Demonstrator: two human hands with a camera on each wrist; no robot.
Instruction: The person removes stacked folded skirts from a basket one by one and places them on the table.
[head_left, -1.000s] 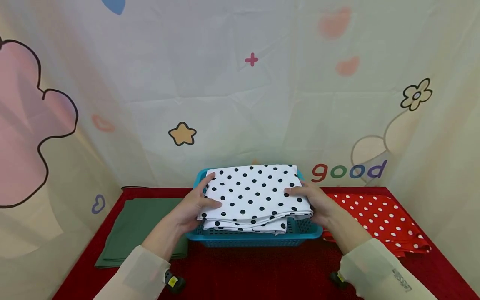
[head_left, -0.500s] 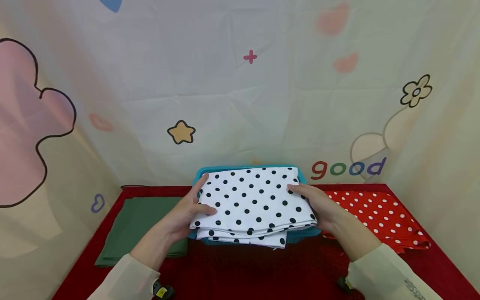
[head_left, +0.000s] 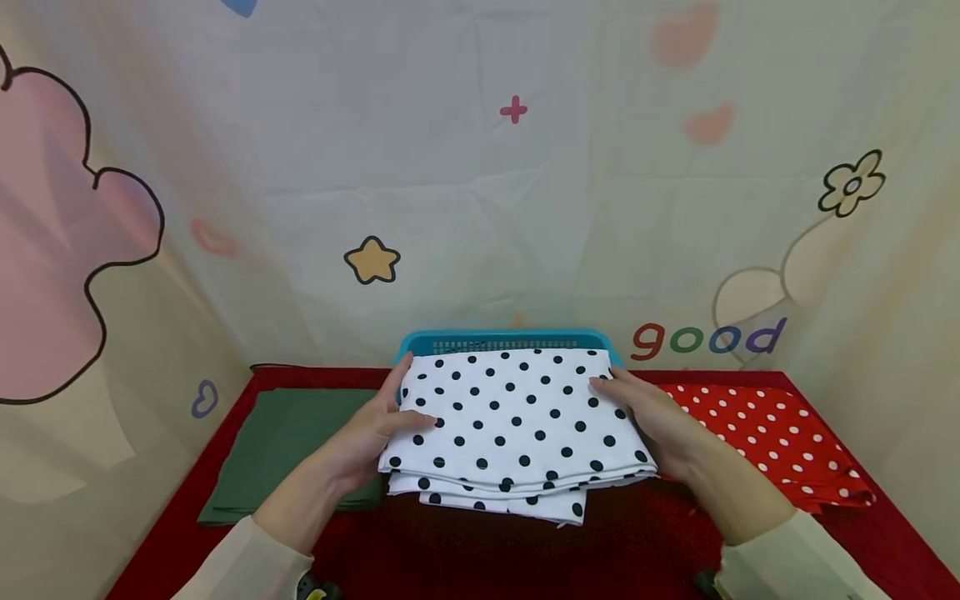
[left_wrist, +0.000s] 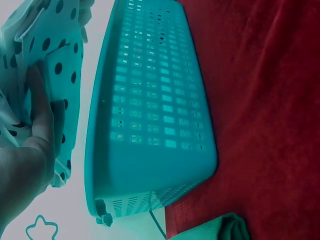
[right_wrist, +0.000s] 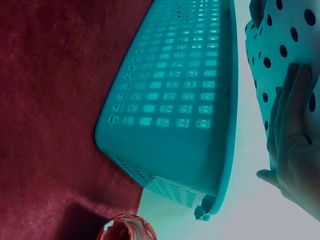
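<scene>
A folded white cloth with black polka dots [head_left: 517,417] is held level between both hands, in front of and above a blue plastic basket [head_left: 510,340]. My left hand [head_left: 378,429] grips its left side, thumb on top and fingers beneath. On the right side my right hand [head_left: 656,417] holds it the same way. Both wrist views show the cloth raised above the rim of the perforated basket [left_wrist: 150,165]. In the right wrist view, the fingers [right_wrist: 295,100] lie against the cloth's underside. Several folded layers hang at its near edge.
A folded green cloth [head_left: 292,442] lies at the left on the red table cover [head_left: 480,558]. At the right lies a folded red cloth with white dots [head_left: 780,442]. A printed curtain [head_left: 465,208] stands behind the table.
Both hands have lifted the polka-dot cloth up out of the basket and drawn it nearer to me. More of the basket's back wall now shows behind it.
</scene>
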